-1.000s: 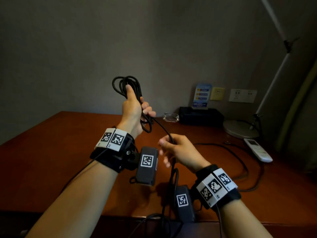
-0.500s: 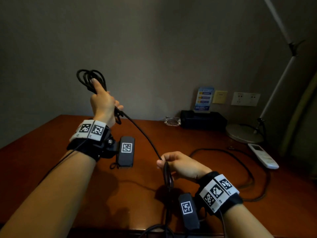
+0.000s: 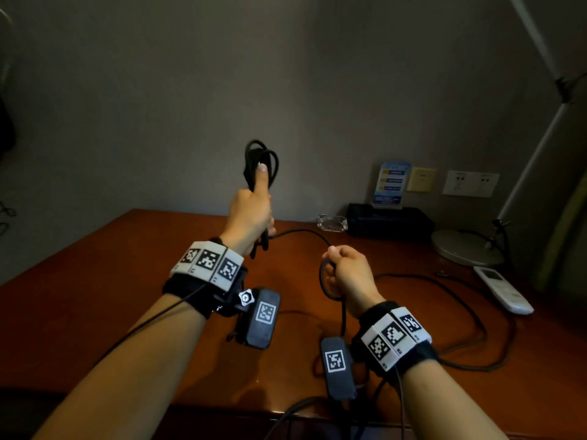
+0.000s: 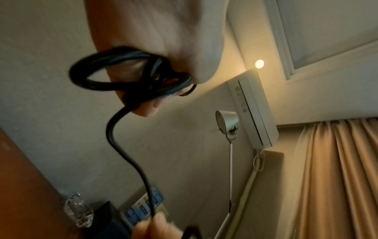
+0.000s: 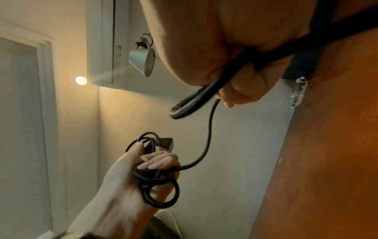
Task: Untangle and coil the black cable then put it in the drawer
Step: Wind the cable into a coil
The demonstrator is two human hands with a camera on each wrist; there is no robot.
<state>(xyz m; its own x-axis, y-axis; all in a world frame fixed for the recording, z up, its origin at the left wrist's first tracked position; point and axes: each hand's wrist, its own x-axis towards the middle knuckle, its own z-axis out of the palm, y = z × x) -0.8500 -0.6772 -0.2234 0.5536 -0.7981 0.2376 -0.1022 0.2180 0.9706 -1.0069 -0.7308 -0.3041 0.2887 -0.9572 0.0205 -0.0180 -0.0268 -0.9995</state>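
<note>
Left hand (image 3: 251,214) is clenched round a bundle of loops of the black cable (image 3: 260,163), thumb pressed up along them, raised above the wooden desk (image 3: 95,281). Right hand (image 3: 347,274) grips a single strand of the same cable nearer the desk's front edge; a slack run joins the two hands. Behind the desk stands a plain grey wall carrying two outlets (image 3: 470,184). At the desk's back right sit one glass ashtray (image 3: 332,223), one black box (image 3: 389,222), one lamp base (image 3: 467,247) and one white remote (image 3: 503,293).
</note>
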